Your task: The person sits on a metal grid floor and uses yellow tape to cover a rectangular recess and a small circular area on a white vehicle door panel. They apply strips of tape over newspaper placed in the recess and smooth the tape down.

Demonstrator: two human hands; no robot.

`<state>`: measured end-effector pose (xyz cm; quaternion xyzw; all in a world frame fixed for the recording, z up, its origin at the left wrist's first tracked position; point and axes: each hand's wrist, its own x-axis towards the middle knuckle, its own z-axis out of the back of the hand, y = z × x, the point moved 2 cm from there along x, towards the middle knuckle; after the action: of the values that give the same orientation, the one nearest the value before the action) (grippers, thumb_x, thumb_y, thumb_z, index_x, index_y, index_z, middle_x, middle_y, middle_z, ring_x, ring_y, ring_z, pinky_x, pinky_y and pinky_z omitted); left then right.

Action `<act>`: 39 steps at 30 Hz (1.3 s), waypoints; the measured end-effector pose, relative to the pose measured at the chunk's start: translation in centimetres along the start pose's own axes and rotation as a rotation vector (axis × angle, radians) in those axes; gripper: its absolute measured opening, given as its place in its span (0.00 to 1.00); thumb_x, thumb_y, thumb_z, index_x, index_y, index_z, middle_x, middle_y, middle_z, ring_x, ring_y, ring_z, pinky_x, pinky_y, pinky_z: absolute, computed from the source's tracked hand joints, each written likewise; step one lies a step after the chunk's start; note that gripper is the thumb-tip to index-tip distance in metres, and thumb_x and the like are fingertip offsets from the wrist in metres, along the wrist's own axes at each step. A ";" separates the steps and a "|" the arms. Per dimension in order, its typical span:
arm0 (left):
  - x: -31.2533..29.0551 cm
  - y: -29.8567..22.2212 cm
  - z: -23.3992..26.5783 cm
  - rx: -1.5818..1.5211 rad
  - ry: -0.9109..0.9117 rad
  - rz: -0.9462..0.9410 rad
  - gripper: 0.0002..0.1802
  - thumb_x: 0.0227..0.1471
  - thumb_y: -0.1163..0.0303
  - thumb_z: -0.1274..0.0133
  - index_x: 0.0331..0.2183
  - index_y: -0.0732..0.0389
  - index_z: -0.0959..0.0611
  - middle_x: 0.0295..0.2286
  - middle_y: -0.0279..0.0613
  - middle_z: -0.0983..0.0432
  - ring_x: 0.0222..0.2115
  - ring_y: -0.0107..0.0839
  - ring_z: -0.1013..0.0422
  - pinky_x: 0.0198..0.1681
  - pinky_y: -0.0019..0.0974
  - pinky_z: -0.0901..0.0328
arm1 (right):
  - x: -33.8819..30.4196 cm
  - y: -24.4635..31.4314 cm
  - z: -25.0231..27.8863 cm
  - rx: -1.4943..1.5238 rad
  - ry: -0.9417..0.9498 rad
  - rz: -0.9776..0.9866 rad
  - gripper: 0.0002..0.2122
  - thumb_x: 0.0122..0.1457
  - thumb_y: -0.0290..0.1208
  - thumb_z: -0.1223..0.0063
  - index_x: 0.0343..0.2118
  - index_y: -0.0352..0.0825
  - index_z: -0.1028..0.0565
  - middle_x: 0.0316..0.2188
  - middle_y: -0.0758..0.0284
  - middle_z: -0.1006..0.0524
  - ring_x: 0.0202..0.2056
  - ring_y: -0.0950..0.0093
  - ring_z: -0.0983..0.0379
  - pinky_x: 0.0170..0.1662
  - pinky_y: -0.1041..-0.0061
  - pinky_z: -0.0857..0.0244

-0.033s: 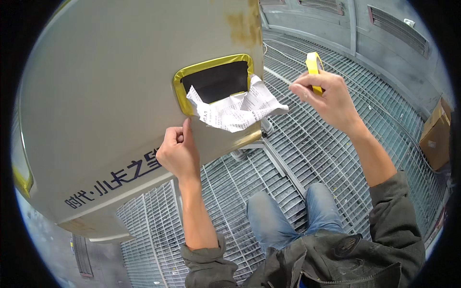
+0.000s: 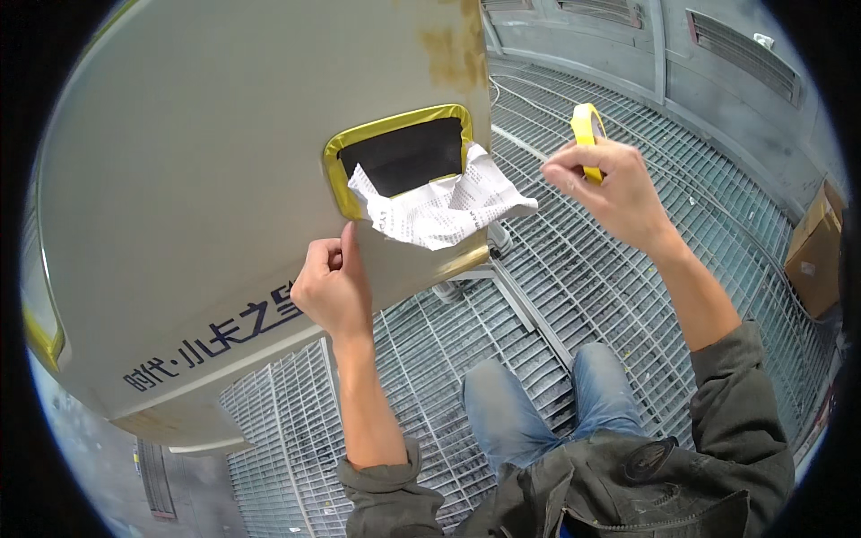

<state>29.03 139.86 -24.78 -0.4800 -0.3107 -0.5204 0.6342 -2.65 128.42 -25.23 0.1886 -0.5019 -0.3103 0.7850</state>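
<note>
A large beige vehicle body panel [image 2: 206, 179] fills the left of the view. It has a dark rectangular opening [image 2: 408, 152] edged with yellow masking tape [image 2: 345, 148]. A crumpled sheet of printed paper [image 2: 444, 211] hangs out of the opening's lower edge. My left hand [image 2: 332, 287] rests on the panel just below the opening's left corner, fingers curled and thumb tip pressed against the surface beside the paper. My right hand [image 2: 610, 193] is raised to the right of the opening and grips a roll of yellow tape [image 2: 586, 130] between thumb and fingers.
I crouch on a metal grating floor [image 2: 628, 296], my knees in blue jeans [image 2: 538, 394] below the panel. A brown cardboard box [image 2: 816, 251] stands at the right. Grey wall panels with vents [image 2: 717, 54] run along the back. A stand foot [image 2: 498, 242] sits under the panel.
</note>
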 end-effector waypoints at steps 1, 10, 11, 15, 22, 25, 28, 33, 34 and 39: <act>0.6 -0.9 0.3 -0.046 -0.011 -0.052 0.12 0.52 0.63 0.31 0.28 0.60 0.15 0.21 0.34 0.23 0.15 0.24 0.33 0.23 0.29 0.37 | -0.4 -0.4 0.0 0.033 0.034 -0.011 0.10 0.60 0.32 0.34 0.41 0.31 0.15 0.33 0.63 0.16 0.29 0.76 0.23 0.38 0.75 0.26; 5.1 -6.2 1.9 -0.003 0.323 -0.604 0.26 0.38 0.83 0.34 0.41 0.47 0.12 0.53 0.32 0.25 0.29 0.30 0.25 0.34 0.34 0.24 | -1.7 -3.4 -6.0 -0.240 -0.061 0.282 0.22 0.50 0.31 0.28 0.49 0.38 0.21 0.49 0.59 0.23 0.48 0.61 0.25 0.49 0.62 0.26; 5.6 -6.2 1.9 -0.031 0.373 -0.587 0.22 0.37 0.86 0.37 0.36 0.53 0.12 0.50 0.33 0.21 0.32 0.31 0.22 0.35 0.34 0.24 | -1.4 -3.4 -6.1 -0.183 -0.099 0.334 0.19 0.50 0.31 0.28 0.47 0.39 0.20 0.47 0.60 0.22 0.47 0.61 0.25 0.48 0.62 0.26; 7.2 -5.6 2.7 -0.175 0.565 -0.480 0.18 0.36 0.91 0.41 0.32 0.61 0.14 0.38 0.37 0.15 0.36 0.35 0.18 0.37 0.34 0.25 | 0.7 -2.7 -5.2 -0.097 -0.199 0.416 0.07 0.53 0.30 0.32 0.35 0.40 0.18 0.43 0.65 0.20 0.44 0.64 0.24 0.43 0.64 0.26; 9.3 -5.8 5.3 -0.154 0.712 -0.295 0.15 0.40 0.91 0.45 0.32 0.65 0.13 0.33 0.37 0.15 0.31 0.27 0.22 0.33 0.30 0.29 | 6.0 1.5 -2.1 -0.179 -0.256 0.587 0.06 0.54 0.33 0.35 0.32 0.39 0.18 0.33 0.68 0.25 0.41 0.68 0.25 0.41 0.66 0.25; 10.1 -5.8 4.8 -0.218 0.710 -0.292 0.15 0.43 0.90 0.47 0.33 0.67 0.13 0.33 0.39 0.15 0.27 0.23 0.26 0.31 0.27 0.32 | 8.2 2.8 -1.8 -0.313 -0.241 0.676 0.06 0.57 0.34 0.37 0.32 0.39 0.18 0.33 0.69 0.24 0.44 0.69 0.26 0.42 0.67 0.24; 10.5 -5.4 4.5 -0.264 0.649 -0.232 0.13 0.49 0.89 0.47 0.35 0.67 0.13 0.32 0.37 0.16 0.26 0.19 0.27 0.29 0.25 0.33 | 9.1 2.1 -1.6 -0.368 -0.213 0.621 0.06 0.59 0.35 0.39 0.32 0.39 0.17 0.34 0.69 0.23 0.46 0.70 0.26 0.44 0.66 0.24; 9.8 -4.0 3.7 -0.378 0.450 -0.052 0.07 0.60 0.81 0.44 0.39 0.66 0.12 0.30 0.34 0.17 0.27 0.19 0.27 0.30 0.23 0.33 | 6.7 -0.9 0.2 -0.291 -0.196 0.307 0.08 0.61 0.38 0.39 0.34 0.39 0.16 0.34 0.66 0.22 0.44 0.67 0.24 0.45 0.62 0.27; 9.4 -4.0 3.3 -0.434 0.405 -0.037 0.07 0.61 0.80 0.43 0.39 0.66 0.12 0.30 0.34 0.17 0.27 0.19 0.27 0.30 0.23 0.33 | 6.4 -0.4 0.3 -0.260 -0.193 0.240 0.09 0.61 0.39 0.39 0.35 0.40 0.16 0.34 0.66 0.22 0.44 0.66 0.24 0.45 0.62 0.27; 8.7 -3.9 2.4 -0.531 0.355 -0.045 0.08 0.61 0.81 0.44 0.41 0.66 0.12 0.33 0.35 0.17 0.33 0.20 0.24 0.34 0.24 0.30 | 5.5 7.1 -2.0 -0.163 -0.194 0.447 0.25 0.53 0.53 0.33 0.38 0.31 0.18 0.38 0.53 0.22 0.47 0.58 0.25 0.51 0.59 0.28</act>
<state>27.89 138.98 -15.09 -0.5236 -0.0591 -0.6728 0.5194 2.93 129.85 -18.07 -0.0215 -0.5775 -0.1851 0.7948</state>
